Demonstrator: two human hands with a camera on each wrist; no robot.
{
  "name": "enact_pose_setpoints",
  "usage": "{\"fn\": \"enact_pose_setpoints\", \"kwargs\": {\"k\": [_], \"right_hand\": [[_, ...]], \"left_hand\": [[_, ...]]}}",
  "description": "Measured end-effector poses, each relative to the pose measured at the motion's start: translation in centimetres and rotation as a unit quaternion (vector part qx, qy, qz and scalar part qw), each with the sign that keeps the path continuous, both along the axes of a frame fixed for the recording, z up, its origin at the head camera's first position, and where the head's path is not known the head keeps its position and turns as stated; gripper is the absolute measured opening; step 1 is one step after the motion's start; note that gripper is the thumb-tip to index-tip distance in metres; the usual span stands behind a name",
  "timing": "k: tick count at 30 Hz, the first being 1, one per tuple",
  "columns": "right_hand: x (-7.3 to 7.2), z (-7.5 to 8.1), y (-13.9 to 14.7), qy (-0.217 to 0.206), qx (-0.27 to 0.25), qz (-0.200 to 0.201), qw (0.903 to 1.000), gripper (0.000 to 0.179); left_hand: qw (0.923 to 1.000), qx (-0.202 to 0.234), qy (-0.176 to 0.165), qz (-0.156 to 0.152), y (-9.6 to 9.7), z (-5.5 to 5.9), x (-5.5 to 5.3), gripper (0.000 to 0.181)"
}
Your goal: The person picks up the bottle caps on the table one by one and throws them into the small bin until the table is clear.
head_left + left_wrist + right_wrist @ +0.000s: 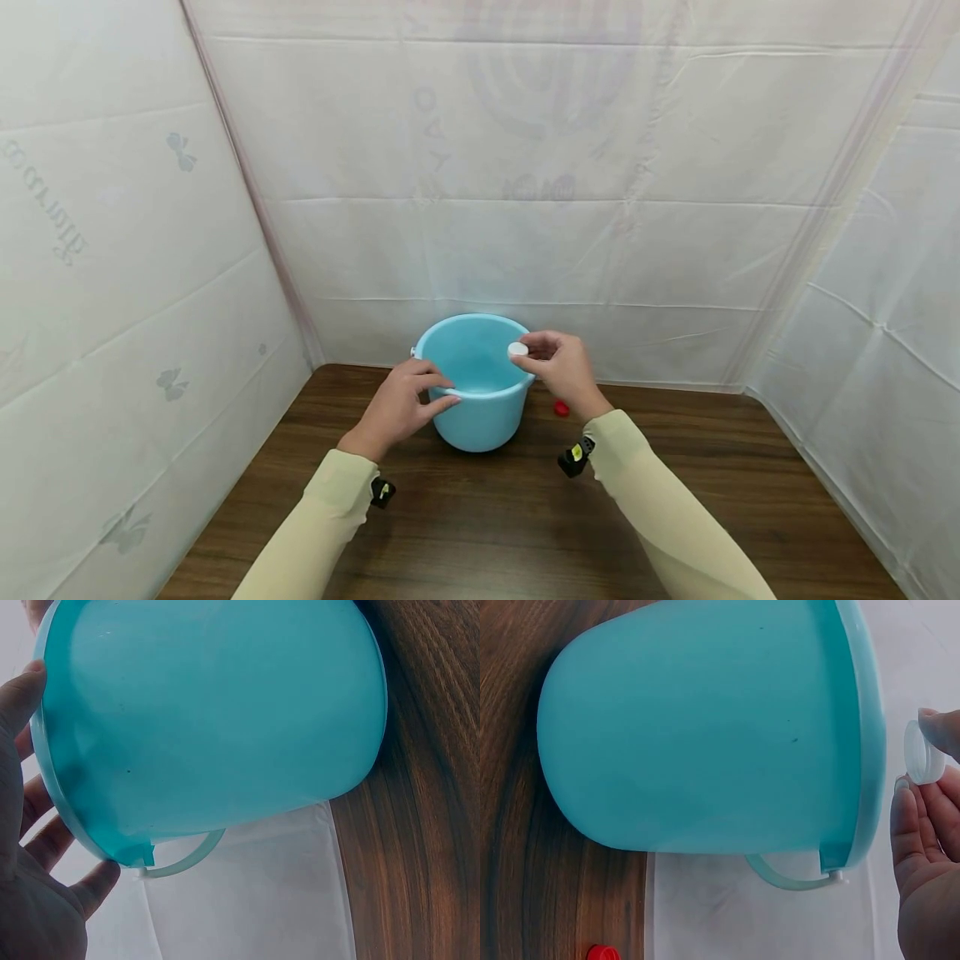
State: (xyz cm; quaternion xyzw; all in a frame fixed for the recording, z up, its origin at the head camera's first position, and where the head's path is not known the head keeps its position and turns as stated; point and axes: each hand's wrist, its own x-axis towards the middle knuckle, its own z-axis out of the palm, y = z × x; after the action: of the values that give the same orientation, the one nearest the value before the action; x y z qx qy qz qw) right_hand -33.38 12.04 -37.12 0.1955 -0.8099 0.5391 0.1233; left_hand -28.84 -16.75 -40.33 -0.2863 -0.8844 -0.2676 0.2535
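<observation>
A light blue plastic bucket (478, 423) stands upright on the table. My left hand (396, 403) holds its near left rim, thumb on the outer wall and fingers over the edge, as the bucket wall (217, 712) in the left wrist view also shows. Over the right side of the rim, my right hand (564, 368) pinches a small round white cap (517, 350) between thumb and fingers. From the right wrist view the cap (922, 756) looks hollow and translucent, just above rim level.
A small red cap (561, 408) lies on the dark wood table (480, 525), right of the bucket. The bucket's pale handle (787, 883) hangs down at the back. White sheeting (555, 250) encloses the table at the back and both sides.
</observation>
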Motion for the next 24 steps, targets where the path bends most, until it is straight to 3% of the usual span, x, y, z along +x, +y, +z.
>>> {"fn": "enact_pose_setpoints", "kwargs": {"k": [8, 24], "right_hand": [[-0.1, 0.0, -0.6, -0.004, 0.006, -0.001, 1.0000, 0.034], [-0.3, 0.0, -1.3, -0.019, 0.010, -0.010, 0.9997, 0.036]], "left_hand": [[0.9999, 0.002, -0.012, 0.004, 0.1, 0.0, 0.0, 0.017], [1.0000, -0.007, 0.001, 0.001, -0.1, -0.2, -0.2, 0.019]]}}
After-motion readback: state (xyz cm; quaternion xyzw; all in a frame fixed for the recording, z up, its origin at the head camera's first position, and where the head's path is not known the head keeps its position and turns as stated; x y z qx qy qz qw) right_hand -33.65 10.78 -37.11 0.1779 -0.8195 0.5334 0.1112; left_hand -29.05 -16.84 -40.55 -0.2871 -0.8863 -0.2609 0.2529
